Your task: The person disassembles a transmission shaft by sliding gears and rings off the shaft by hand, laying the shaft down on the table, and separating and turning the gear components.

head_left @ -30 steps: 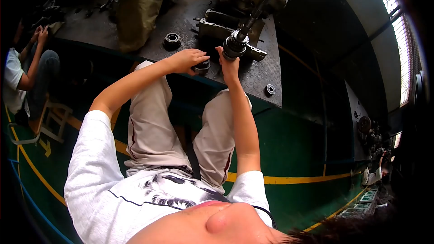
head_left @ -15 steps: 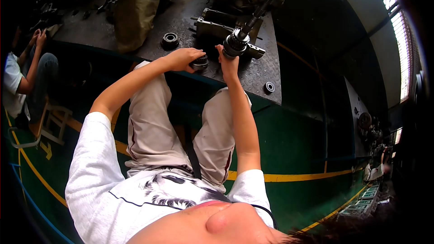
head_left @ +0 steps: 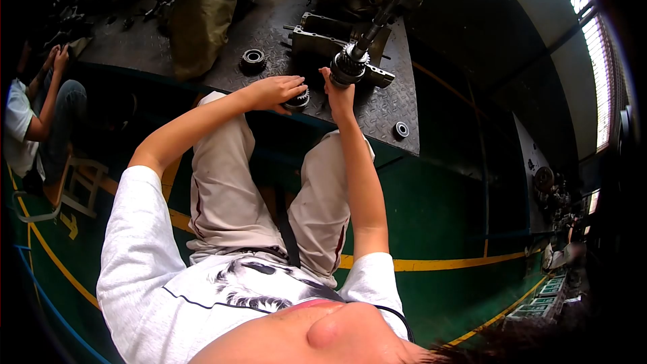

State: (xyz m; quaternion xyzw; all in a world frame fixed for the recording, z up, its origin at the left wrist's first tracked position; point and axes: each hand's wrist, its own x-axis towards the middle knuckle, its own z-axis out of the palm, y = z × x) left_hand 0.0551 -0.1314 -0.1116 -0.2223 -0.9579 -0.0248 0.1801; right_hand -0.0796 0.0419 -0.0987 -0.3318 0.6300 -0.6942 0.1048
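A dark gear shaft point(head_left: 373, 30) leans up and away over the table, with a cluster of gears point(head_left: 349, 67) at its near end. My right hand point(head_left: 341, 96) is wrapped round that lower end, which partly hides its fingers. At the table's near edge sits a small toothed gear point(head_left: 298, 100). My left hand point(head_left: 275, 92) has its fingers over the top of this gear and its thumb at the near side. Behind the shaft lies an open metal housing point(head_left: 320, 44).
On the steel-plate table point(head_left: 397, 98) are a bearing ring point(head_left: 253, 61) at left and a smaller bearing point(head_left: 401, 130) near the right corner. A brown cloth point(head_left: 201, 23) hangs over the edge. Another person point(head_left: 34, 114) sits at far left by a stool point(head_left: 81, 182).
My left hand has shifted slightly left, and more of the small gear's toothed face shows. The shaft and my right hand have moved only a little.
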